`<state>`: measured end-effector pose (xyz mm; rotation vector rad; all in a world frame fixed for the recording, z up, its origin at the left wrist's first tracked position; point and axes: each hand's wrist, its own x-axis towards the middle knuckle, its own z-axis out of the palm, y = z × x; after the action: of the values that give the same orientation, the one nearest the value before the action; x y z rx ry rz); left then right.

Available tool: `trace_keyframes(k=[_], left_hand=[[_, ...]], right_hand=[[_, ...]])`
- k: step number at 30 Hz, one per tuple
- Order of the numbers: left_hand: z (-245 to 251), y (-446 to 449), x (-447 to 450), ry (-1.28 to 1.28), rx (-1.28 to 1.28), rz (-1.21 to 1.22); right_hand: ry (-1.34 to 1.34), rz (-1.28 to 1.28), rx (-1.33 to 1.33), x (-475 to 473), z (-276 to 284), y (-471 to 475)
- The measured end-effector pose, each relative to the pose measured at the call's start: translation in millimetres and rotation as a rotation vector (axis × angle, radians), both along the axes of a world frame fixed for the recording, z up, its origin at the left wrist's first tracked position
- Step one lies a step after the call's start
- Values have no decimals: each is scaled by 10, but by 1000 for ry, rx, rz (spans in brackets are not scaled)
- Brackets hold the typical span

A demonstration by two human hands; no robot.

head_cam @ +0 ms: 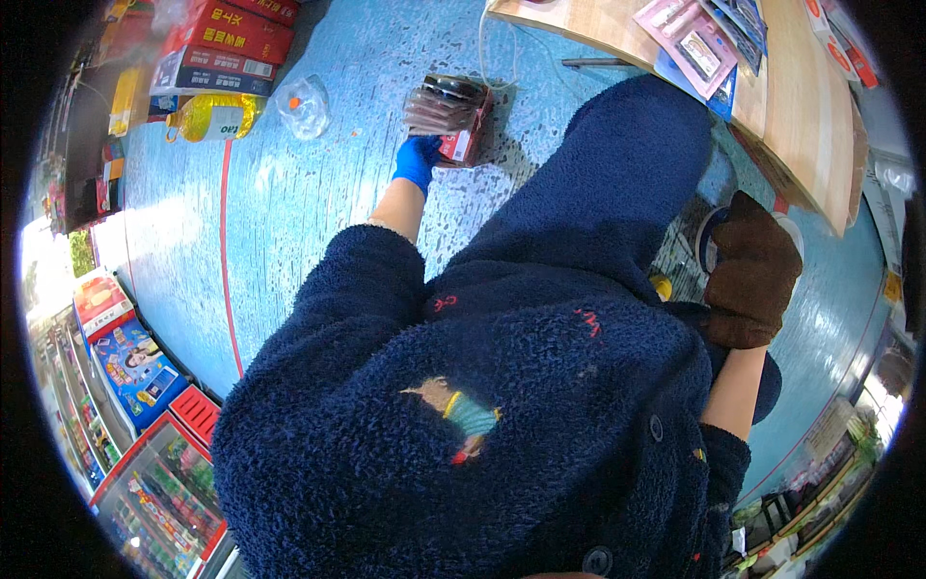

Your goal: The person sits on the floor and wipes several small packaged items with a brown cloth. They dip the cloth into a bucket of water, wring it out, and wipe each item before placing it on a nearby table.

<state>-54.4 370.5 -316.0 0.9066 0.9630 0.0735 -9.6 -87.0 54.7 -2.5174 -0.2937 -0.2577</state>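
My left hand (pixel 417 159), in a blue glove, grips the near side of a red box (pixel 463 147) low over the blue floor. The box bears writing, and a blurred stack of thin flat packets (pixel 438 112) with a dark item (pixel 454 87) shows at its top. On the right, my right hand (pixel 752 279) is wholly covered by a brown cloth or mitt, so its fingers are hidden. Behind it shows part of a round white-rimmed thing (pixel 703 239), perhaps a basin.
Stacked red cartons (pixel 239 32), a bottle of yellow oil (pixel 217 117) and a clear plastic container (pixel 302 107) are at upper left. A wooden tabletop (pixel 785 94) with pink and blue packages (pixel 687 47) juts in at upper right. A red-framed glass-topped case (pixel 155 499) stands lower left.
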Motion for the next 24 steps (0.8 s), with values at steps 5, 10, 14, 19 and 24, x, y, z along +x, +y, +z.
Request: trace_keyframes(k=[5, 10, 14, 19, 24], left_hand=[[239, 113, 381, -96, 274, -129], [295, 107, 376, 165, 797, -306], [364, 108, 162, 324, 1120, -407], [643, 85, 101, 519, 1459, -816], [802, 34, 231, 545, 1689, -911]], right_hand=[[10, -15, 24, 28, -11, -52], [14, -29, 45, 39, -36, -96], [20, -33, 60, 46, -60, -108], [24, -41, 70, 37, -70, -116], [30, -49, 83, 33, -90, -118]])
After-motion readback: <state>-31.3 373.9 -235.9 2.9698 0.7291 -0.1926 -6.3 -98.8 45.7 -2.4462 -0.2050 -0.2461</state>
